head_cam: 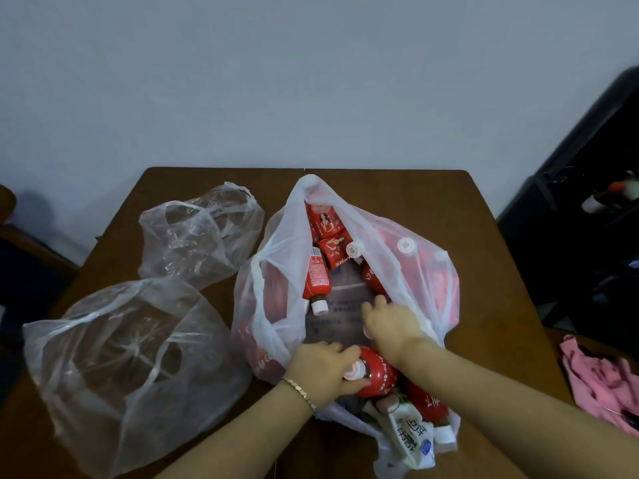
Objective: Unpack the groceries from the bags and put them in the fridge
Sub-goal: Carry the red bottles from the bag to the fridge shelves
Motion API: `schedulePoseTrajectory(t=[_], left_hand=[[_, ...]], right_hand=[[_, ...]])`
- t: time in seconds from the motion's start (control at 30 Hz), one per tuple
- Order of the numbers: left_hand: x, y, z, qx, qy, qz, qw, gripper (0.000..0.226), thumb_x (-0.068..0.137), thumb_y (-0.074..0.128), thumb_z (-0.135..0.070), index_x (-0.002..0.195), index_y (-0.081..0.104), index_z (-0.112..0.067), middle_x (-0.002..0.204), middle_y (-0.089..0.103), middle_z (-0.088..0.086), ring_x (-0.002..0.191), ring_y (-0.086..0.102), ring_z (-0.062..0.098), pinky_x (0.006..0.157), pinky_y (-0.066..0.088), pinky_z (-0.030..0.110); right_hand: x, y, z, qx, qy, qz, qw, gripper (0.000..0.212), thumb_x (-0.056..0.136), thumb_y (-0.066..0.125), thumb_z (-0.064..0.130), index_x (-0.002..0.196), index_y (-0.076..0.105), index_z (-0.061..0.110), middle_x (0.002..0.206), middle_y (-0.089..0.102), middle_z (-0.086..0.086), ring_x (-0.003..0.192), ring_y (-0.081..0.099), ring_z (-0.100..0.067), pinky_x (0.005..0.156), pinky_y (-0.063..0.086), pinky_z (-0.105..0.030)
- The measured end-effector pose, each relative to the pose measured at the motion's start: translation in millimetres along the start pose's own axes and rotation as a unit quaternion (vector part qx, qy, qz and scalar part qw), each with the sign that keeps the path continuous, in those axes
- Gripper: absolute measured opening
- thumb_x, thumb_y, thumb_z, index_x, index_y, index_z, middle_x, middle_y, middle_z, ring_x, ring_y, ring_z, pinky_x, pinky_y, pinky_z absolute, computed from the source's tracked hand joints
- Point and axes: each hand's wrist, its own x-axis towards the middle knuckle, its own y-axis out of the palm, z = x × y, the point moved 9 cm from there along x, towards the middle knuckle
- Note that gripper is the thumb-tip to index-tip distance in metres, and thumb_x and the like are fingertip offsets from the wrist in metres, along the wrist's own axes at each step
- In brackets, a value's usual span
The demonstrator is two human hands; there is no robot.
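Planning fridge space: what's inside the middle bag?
Several red bottles with white caps, plus a white package near the front. What lies beneath them or behind folds of the bag is hidden.

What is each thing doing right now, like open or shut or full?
Middle bag, open, not empty.
Near clear bag, open, looks empty.
Far clear bag, crumpled, looks empty.
Red bottle, capped, left hand grips its neck.
Right hand, reaching into middle bag, hold unclear.
Pink cloth, crumpled.
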Motion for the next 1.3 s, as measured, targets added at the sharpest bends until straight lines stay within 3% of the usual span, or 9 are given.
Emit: schedulePoseTrajectory(t=[0.17, 0.3, 0.4, 0.53, 0.6, 0.77, 1.0, 1.17, 1.3], left_hand=[[0.5, -4.9, 0.0, -0.020, -0.020, 0.043, 0.999, 0.051, 0.071, 0.033, -0.066, 0.077, 0.068, -0.029, 0.057, 0.063, -0.008, 0.046, 0.062, 0.011, 0.040, 0.040, 0.017], [4.4, -11.9, -8.5, -0.001, -0.046, 0.127, 0.991, 0.056, 0.089, 0.043, -0.057, 0.127, 0.045, -0.016, 0.119, 0.060, 0.007, 0.108, 0.059, 0.029, 0.083, 0.044, 0.035], [9.7, -26.2, -16.1, 0.021, -0.086, 0.149, 0.985, 0.055, 0.089, 0.046, -0.055, 0.120, 0.047, -0.010, 0.118, 0.061, 0.011, 0.107, 0.059, 0.031, 0.085, 0.044, 0.037], [15.3, -85.0, -33.8, 0.037, -0.129, -0.028, 0.990, 0.052, 0.087, 0.042, -0.058, 0.101, 0.054, -0.009, 0.092, 0.067, 0.009, 0.083, 0.067, 0.026, 0.064, 0.049, 0.032], [7.3, -107.5, -34.8, 0.027, -0.205, -0.026, 0.978, 0.051, 0.089, 0.042, -0.058, 0.109, 0.050, -0.012, 0.102, 0.063, 0.007, 0.091, 0.063, 0.027, 0.067, 0.044, 0.030], [-29.4, -167.4, -35.0, 0.019, -0.385, -0.047, 0.922, 0.061, 0.088, 0.042, -0.062, 0.127, 0.044, -0.016, 0.112, 0.063, 0.005, 0.101, 0.061, 0.024, 0.072, 0.040, 0.029], [-145.1, -233.5, -52.4, 0.020, -0.556, -0.072, 0.828, 0.052, 0.085, 0.042, -0.066, 0.108, 0.053, -0.021, 0.107, 0.063, 0.003, 0.097, 0.061, 0.023, 0.075, 0.045, 0.030], [-270.5, -256.6, -100.0, 0.050, -0.633, -0.062, 0.770, 0.042, 0.088, 0.042, -0.062, 0.090, 0.045, -0.021, 0.101, 0.064, 0.004, 0.091, 0.060, 0.022, 0.065, 0.038, 0.029], [-390.4, -260.6, -165.2, 0.072, -0.712, -0.066, 0.696, 0.046, 0.088, 0.043, -0.060, 0.102, 0.053, -0.017, 0.108, 0.064, 0.005, 0.100, 0.060, 0.025, 0.068, 0.037, 0.029]], right_hand=[[-38.7, 0.4, -45.1, 0.253, 0.117, -0.097, 0.955, 0.035, 0.092, 0.054, 0.034, 0.116, 0.052, 0.008, 0.118, 0.050, -0.010, 0.100, 0.060, -0.028, 0.083, 0.044, -0.030], [-68.8, -26.4, -52.9, 0.309, 0.119, -0.179, 0.926, 0.029, 0.089, 0.058, 0.036, 0.109, 0.057, 0.015, 0.114, 0.053, -0.001, 0.096, 0.061, -0.023, 0.079, 0.048, -0.032], [-80.0, -56.6, -55.4, 0.285, 0.072, -0.213, 0.932, 0.025, 0.089, 0.057, 0.035, 0.105, 0.060, 0.017, 0.110, 0.054, 0.001, 0.094, 0.061, -0.020, 0.076, 0.050, -0.033], [-92.4, -96.0, -57.7, 0.258, -0.009, -0.251, 0.933, 0.020, 0.086, 0.058, 0.033, 0.100, 0.063, 0.019, 0.104, 0.056, 0.003, 0.089, 0.061, -0.018, 0.072, 0.049, -0.028], [-98.7, -118.3, -59.2, 0.217, -0.036, -0.286, 0.933, 0.020, 0.085, 0.058, 0.033, 0.098, 0.064, 0.020, 0.099, 0.057, 0.003, 0.088, 0.061, -0.019, 0.069, 0.045, -0.027], [-122.5, -163.6, -42.2, 0.162, -0.157, -0.311, 0.923, 0.025, 0.084, 0.056, 0.043, 0.092, 0.058, 0.019, 0.091, 0.057, 0.004, 0.078, 0.058, -0.018, 0.067, 0.047, -0.027], [-184.7, -182.4, 54.8, 0.060, -0.317, -0.278, 0.905, 0.024, 0.089, 0.050, 0.037, 0.101, 0.057, 0.018, 0.097, 0.059, -0.001, 0.084, 0.059, -0.019, 0.073, 0.047, -0.028], [-273.9, -170.9, 154.0, 0.029, -0.447, -0.269, 0.853, 0.020, 0.083, 0.052, 0.035, 0.070, 0.041, 0.024, 0.078, 0.050, 0.001, 0.072, 0.051, -0.019, 0.064, 0.038, -0.026], [-376.8, -138.6, 240.1, -0.017, -0.563, -0.261, 0.784, 0.022, 0.086, 0.051, 0.038, 0.094, 0.056, 0.018, 0.099, 0.059, -0.002, 0.091, 0.060, -0.024, 0.070, 0.040, -0.028]])
